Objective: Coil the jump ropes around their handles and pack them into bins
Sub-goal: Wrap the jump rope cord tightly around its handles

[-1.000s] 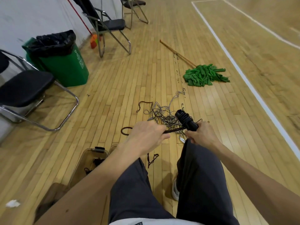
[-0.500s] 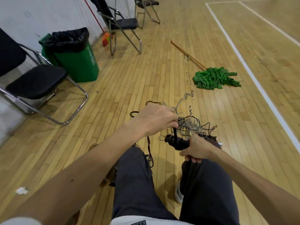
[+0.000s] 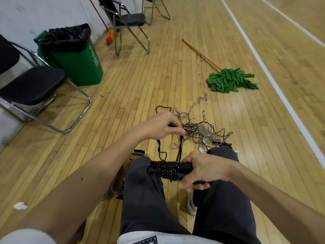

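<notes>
Left hand (image 3: 161, 126), fingers curled, pinches a dark rope (image 3: 180, 148) running down to the handle (image 3: 184, 167). Right hand (image 3: 207, 170) grips that handle, partly coiled, above the legs (image 3: 149, 199). A tangle (image 3: 198, 132) of ropes lies on the floor (image 3: 123, 103) beyond.

Handle (image 3: 185, 167): black, lying roughly level above the lap, its right end gripped in the right hand (image 3: 205, 170).
Coiled rope (image 3: 167, 170): glossy black cord wound in tight, neat turns round the handle's left part.
Free strand (image 3: 180, 150): runs taut from the coil up to the left hand (image 3: 163, 125), which pinches it.
Loose ropes (image 3: 198, 131): grey and black cords, tangled in a heap on the floor just past the knees.
Bin (image 3: 117, 185): clear, with a black latch — mostly hidden behind the left leg.
</notes>
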`<state>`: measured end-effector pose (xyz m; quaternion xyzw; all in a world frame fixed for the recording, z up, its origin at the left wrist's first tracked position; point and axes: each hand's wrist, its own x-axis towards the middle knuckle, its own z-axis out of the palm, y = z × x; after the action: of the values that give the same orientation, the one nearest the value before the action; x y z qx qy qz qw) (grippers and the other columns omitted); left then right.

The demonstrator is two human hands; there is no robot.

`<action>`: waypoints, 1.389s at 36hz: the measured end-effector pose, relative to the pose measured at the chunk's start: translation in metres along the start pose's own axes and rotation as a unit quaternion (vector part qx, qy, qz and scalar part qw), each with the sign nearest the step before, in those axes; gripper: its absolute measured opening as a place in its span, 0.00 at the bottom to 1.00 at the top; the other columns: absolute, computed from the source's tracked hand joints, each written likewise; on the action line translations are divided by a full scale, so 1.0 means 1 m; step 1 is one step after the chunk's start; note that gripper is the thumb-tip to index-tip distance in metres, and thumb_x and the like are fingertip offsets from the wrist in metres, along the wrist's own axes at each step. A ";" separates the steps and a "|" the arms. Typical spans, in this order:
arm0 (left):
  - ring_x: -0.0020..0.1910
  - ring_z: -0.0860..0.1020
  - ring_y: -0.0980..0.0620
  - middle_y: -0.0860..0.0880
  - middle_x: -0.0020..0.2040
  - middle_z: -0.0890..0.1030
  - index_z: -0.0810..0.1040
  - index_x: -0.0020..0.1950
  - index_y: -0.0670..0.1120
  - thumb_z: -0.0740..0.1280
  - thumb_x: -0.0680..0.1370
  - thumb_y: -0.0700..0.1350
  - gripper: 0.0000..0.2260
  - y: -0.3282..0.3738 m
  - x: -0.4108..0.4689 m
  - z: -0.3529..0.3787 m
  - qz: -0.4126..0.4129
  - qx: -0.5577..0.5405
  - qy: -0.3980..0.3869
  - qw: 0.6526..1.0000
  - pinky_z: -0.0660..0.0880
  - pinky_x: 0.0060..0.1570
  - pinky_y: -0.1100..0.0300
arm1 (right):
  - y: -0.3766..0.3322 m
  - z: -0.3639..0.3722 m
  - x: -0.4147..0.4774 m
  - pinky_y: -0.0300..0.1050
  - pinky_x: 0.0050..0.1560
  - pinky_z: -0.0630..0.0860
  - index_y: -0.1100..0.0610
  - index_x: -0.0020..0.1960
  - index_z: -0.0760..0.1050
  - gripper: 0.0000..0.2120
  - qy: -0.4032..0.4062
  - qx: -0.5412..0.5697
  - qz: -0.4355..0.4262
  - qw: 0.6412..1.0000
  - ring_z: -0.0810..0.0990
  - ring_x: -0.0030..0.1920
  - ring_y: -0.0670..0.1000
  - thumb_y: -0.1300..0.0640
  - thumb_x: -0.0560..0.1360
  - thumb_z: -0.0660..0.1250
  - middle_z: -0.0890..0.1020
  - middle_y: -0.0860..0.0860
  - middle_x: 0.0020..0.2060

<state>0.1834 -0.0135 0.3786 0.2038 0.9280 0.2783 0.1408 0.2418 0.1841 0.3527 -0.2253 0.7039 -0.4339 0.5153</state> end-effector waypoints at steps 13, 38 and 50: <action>0.34 0.72 0.54 0.47 0.35 0.69 0.71 0.39 0.40 0.62 0.84 0.41 0.13 -0.024 -0.027 0.035 -0.142 -0.233 -0.048 0.961 0.68 0.35 0.67 | -0.032 -0.010 -0.023 0.40 0.25 0.71 0.62 0.46 0.79 0.06 0.133 0.045 -0.120 0.983 0.75 0.29 0.53 0.61 0.74 0.75 0.83 0.55 0.35; 0.27 0.68 0.54 0.51 0.30 0.69 0.79 0.53 0.41 0.59 0.85 0.48 0.13 -0.011 -0.063 0.065 -0.107 -0.406 -0.093 0.903 0.74 0.36 0.58 | -0.006 -0.050 -0.009 0.38 0.31 0.74 0.58 0.51 0.76 0.04 0.388 -0.045 -0.054 0.919 0.77 0.29 0.45 0.59 0.79 0.70 0.80 0.50 0.32; 0.24 0.69 0.59 0.54 0.29 0.71 0.80 0.45 0.43 0.59 0.84 0.55 0.19 0.023 -0.057 0.077 -0.115 -0.065 -0.025 0.991 0.64 0.30 0.58 | 0.033 -0.066 0.006 0.41 0.32 0.73 0.57 0.49 0.75 0.05 0.447 -0.094 0.002 0.889 0.78 0.33 0.49 0.57 0.79 0.70 0.79 0.52 0.34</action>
<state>0.2691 0.0134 0.3377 0.0924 0.9214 0.3151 0.2079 0.1829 0.2215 0.3278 -0.0537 0.8979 -0.4193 0.1227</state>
